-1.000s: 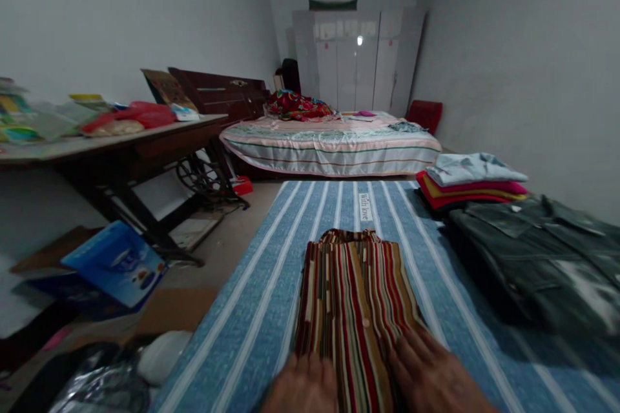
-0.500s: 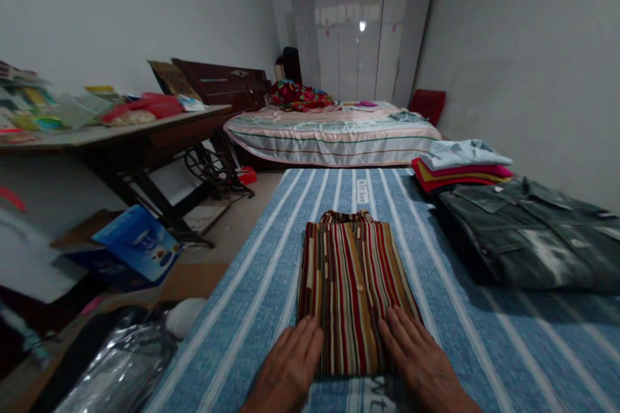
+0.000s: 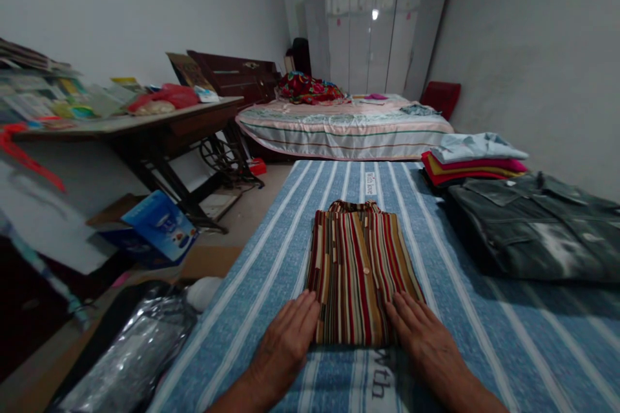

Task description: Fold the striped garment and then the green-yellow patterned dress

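A striped shirt (image 3: 356,264) in red, brown, tan and cream lies folded into a rectangle, its collar at the far end and one button showing on the front. It rests on a blue and white striped sheet (image 3: 261,258). On the shirt's near left corner, my left hand (image 3: 289,334) lies flat with its fingers stretched out. My right hand (image 3: 426,335) lies the same way over the near right corner. Neither hand grasps the cloth.
To the right sit a folded dark denim jacket (image 3: 537,226) and a stack of folded clothes (image 3: 477,158). A sewing-machine table (image 3: 159,126) stands left, above a blue box (image 3: 162,226). Beyond is a bed (image 3: 339,129), with a wardrobe (image 3: 361,39) behind it.
The shirt's near edge now lies further from me, and both hands remain on its near corners. The camera view has shifted slightly, so the room appears further right.
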Available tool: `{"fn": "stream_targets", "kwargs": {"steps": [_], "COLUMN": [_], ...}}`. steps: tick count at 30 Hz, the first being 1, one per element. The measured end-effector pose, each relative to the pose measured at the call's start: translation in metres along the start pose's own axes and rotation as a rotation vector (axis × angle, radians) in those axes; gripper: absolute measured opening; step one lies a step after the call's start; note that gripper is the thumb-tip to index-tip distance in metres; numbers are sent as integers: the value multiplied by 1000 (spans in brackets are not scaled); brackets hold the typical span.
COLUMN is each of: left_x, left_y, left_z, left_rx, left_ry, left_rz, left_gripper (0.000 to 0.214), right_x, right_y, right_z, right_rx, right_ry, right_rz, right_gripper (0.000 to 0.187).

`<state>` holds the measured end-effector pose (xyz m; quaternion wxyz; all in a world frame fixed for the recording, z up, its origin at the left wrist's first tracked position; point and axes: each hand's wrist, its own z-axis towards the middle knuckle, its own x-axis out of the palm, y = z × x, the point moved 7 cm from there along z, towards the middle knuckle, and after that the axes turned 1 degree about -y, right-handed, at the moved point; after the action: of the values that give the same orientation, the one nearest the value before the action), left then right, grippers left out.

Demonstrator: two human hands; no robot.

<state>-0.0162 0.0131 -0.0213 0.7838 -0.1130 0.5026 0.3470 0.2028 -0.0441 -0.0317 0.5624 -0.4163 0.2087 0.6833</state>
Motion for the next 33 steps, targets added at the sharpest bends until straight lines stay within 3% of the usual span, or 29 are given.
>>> {"fn": "stream_targets", "kwargs": {"steps": [14,19,23,26,30,33], "left_x": [9,-4,-37,-43,-16,13], "left_y": [3,14,25,17,-14,-35], "left_z": [-13,-8,31,80,144,172], "left_rx": [-45,-27,-42,7,143,225], "left_ry": [33,243,399,480,445,406], "left_rz": [22,-89,-326,-503,-627,-581], "left_gripper": [56,64,54,39,34,33], "right_x": [3,1,4,6,8,12], "right_y": [1,4,3,2,3,2], "right_z": [-5,-4,-5,-7,-10,-11], "right_rx": [-53,-81,-84,-57,-69,-54], "right_ry": [78,31,27,3,-41,-49], "right_rz": [-41,-60,-41,-49,-46,-39], "right_gripper": [46,40,41,44,49,48]}}
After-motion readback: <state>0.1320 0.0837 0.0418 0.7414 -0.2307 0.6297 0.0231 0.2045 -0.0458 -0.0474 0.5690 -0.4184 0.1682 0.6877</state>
